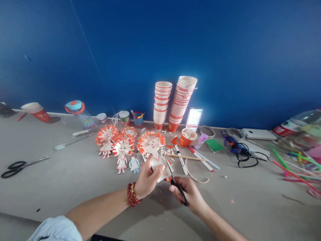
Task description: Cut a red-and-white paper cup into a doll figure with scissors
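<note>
Between the thumb and fingers of my left hand (148,177) is a piece of white paper (158,164) with a doll's body in a dress drawn on it. My right hand (192,194) is closed round the black handles of a pair of scissors (175,182), whose blades reach up along the paper's right edge. Just beyond the paper lies a paper-cup doll head (151,145) with a drawn face and an orange-and-white fringe. To its left are a finished-looking paper doll (122,157), another fringed doll (106,137) and a small blue-dress cutout (134,164).
Two tall stacks of paper cups (163,100) stand by the blue wall. An orange cup of scraps (188,137), a purple glue stick (200,141) and markers (181,160) lie beyond my hands. Other scissors (20,167) rest far left; a glue gun (235,145) and coloured straws (298,164) are right.
</note>
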